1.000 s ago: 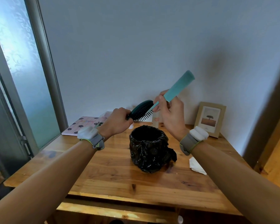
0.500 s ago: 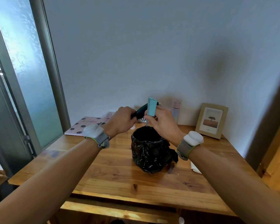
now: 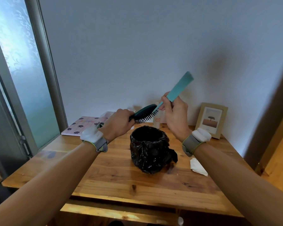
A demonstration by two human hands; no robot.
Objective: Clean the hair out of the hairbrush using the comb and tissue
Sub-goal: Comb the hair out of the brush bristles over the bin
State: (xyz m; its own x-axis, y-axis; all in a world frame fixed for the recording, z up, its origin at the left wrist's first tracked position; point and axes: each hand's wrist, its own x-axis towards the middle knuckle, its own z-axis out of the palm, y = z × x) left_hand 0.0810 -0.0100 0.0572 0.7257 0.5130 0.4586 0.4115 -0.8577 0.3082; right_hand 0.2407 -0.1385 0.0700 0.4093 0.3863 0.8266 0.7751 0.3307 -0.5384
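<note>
The left hand (image 3: 119,122) is gripping the hairbrush (image 3: 145,114) by its handle above the bin (image 3: 151,148), its long axis rising rightward, bristles facing down. The right hand (image 3: 174,115) is pinching the comb (image 3: 178,88), which is slanting up to the right, lower tip meeting the bristles. The tissue (image 3: 198,167) is lying near the tabletop's (image 3: 121,181) right edge.

Two bare forearms reach over a wooden table (image 3: 104,180). The left hand (image 3: 117,123) grips a dark hairbrush (image 3: 145,113), bristles down, above a black-lined bin (image 3: 151,149). The right hand (image 3: 175,114) holds a teal comb (image 3: 178,88), its tip touching the brush. A crumpled tissue (image 3: 197,167) lies beside the right wrist.
</note>
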